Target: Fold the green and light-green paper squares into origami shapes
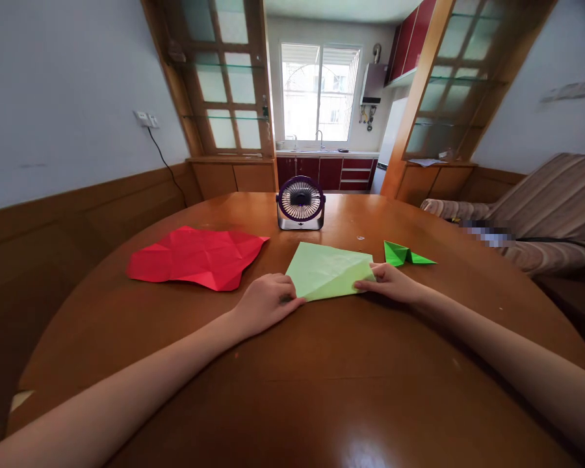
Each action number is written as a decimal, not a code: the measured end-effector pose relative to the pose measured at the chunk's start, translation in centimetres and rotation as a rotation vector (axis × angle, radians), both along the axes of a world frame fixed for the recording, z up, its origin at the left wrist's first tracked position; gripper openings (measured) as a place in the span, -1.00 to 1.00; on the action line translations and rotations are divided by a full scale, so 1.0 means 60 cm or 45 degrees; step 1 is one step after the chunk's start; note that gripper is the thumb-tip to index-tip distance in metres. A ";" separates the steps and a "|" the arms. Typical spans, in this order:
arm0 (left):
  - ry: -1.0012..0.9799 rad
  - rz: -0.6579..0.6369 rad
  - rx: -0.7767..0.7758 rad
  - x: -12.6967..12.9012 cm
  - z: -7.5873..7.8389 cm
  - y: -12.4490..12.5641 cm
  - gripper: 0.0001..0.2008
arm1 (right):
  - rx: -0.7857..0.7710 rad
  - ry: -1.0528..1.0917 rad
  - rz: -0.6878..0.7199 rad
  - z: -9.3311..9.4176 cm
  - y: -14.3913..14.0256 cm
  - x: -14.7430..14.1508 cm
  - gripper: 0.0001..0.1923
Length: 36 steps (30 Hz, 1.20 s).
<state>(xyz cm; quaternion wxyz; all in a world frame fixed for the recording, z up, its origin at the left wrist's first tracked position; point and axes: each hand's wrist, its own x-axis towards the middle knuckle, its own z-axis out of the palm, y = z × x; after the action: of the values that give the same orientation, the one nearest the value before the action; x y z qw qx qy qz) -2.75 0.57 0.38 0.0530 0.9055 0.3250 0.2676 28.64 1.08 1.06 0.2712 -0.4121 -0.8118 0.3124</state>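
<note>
A sheet of light green paper [324, 266] lies on the table in front of me, with a flap folded over along its near right side. My left hand [268, 298] is closed at the paper's near left corner, fingers curled and thumb pressed on the edge. At the right end, my right hand [390, 283] pinches the folded flap between thumb and fingers. Just beyond that hand sits a small folded piece of bright green paper [404, 255] with pointed ends. A creased red sheet of paper [199, 257] spreads out left of my left hand.
A small round desk fan [301, 201] stands on the wooden table [292, 390] beyond the green sheet. To the right is a striped armchair [546, 201]. A wall socket [146, 119] with a black cord is at left, and a kitchen counter [331, 155] lies behind.
</note>
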 end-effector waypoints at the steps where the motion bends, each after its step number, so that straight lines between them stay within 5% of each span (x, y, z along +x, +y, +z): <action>1: -0.023 0.049 -0.039 0.001 0.000 0.000 -0.73 | 0.015 -0.010 -0.050 -0.002 0.002 -0.001 -0.49; 10: -0.061 0.289 -0.178 0.006 -0.007 0.007 -0.71 | 0.200 -0.121 -0.340 -0.015 0.013 -0.004 -0.36; 24: 0.016 0.359 -0.220 0.008 0.000 0.006 -0.71 | 0.191 -0.277 -0.319 -0.014 0.024 0.001 -0.35; 30: 0.065 0.372 -0.167 0.010 -0.001 0.002 -0.70 | 0.282 -0.371 -0.362 -0.015 0.020 -0.003 -0.45; 34: 0.100 0.372 -0.160 0.013 0.003 -0.002 -0.71 | 0.305 -0.355 -0.421 -0.015 0.009 -0.009 -0.70; 36: 0.102 0.372 -0.165 0.013 0.004 -0.003 -0.71 | 0.420 -0.349 -0.357 -0.016 0.003 -0.013 -0.60</action>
<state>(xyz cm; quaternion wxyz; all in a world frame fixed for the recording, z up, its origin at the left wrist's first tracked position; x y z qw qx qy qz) -1.95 0.37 0.64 0.0588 0.8533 0.4716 0.2146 27.89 1.23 0.12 0.2629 -0.5094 -0.8158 0.0764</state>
